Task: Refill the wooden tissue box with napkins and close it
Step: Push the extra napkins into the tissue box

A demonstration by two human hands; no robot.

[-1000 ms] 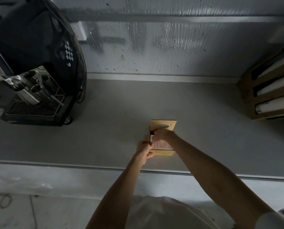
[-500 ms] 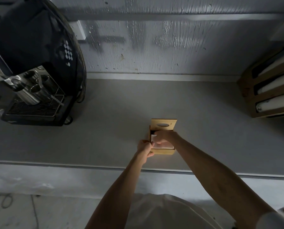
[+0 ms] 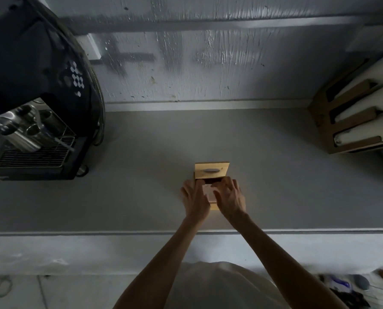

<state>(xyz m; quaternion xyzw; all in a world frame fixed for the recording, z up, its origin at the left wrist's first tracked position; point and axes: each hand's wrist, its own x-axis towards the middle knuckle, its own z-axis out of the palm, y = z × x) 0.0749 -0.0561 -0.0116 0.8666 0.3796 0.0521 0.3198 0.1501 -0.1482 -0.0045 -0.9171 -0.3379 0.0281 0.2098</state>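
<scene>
The box (image 3: 212, 175) sat on the grey worktop (image 3: 141, 197), near its front edge and about midway along it, with its lid (image 3: 211, 170) standing up at the far side and showing an oval slot. Both hands were on it. The left hand (image 3: 196, 200) lay flat along the box's left side, fingers loosely spread and pointing away from the person, its grip closed on nothing that I could see. The right hand (image 3: 229, 197) covered the right side, fingers splayed and bent down over the opening, pressing on the pale napkins (image 3: 208, 192) that showed between the two hands; whether it pinched any I could not tell. A dark gap showed inside the box just past the napkins, under the lid. Far to the left stood a black coffee machine (image 3: 36, 103) with a steel drip grille. At the far right a cardboard holder (image 3: 333, 121) leaned against the wall with white rolls in it.
</scene>
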